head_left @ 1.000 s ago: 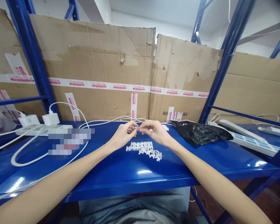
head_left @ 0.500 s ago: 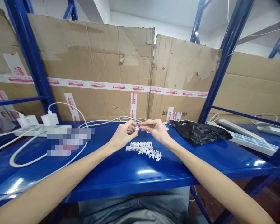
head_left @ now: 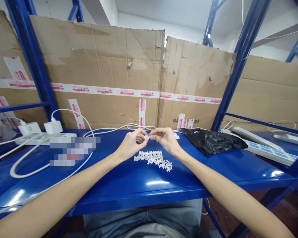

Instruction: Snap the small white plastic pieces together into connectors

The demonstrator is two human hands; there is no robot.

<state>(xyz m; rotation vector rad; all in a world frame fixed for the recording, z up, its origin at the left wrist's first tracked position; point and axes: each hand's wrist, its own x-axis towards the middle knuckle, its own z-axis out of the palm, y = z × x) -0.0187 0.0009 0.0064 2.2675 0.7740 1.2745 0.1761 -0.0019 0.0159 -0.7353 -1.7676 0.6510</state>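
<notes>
My left hand (head_left: 131, 142) pinches a small clear-and-white plastic connector (head_left: 146, 137) between thumb and fingertips, above the blue tabletop (head_left: 109, 185). Against its right end, my right hand (head_left: 167, 140) has thumb and forefinger pressed together; whatever they hold is too small to make out. Below the hands lie similar connectors in a neat row (head_left: 149, 155), side by side. Touching the front of that row is a loose heap of small white plastic pieces (head_left: 165, 164). More small white parts (head_left: 176, 135) show behind my right hand, partly hidden by it.
A crumpled black plastic bag (head_left: 213, 140) lies to the right, beside a white power strip (head_left: 268, 150). On the left are plugged-in chargers (head_left: 53, 126) and looping white cables (head_left: 13, 170). Cardboard sheets (head_left: 101, 66) stand along the back, between blue rack posts (head_left: 238, 62).
The connector has tilted slightly and sits a little lower between the fingertips. My right fingers have shifted slightly at its end. The row and the heap look unchanged.
</notes>
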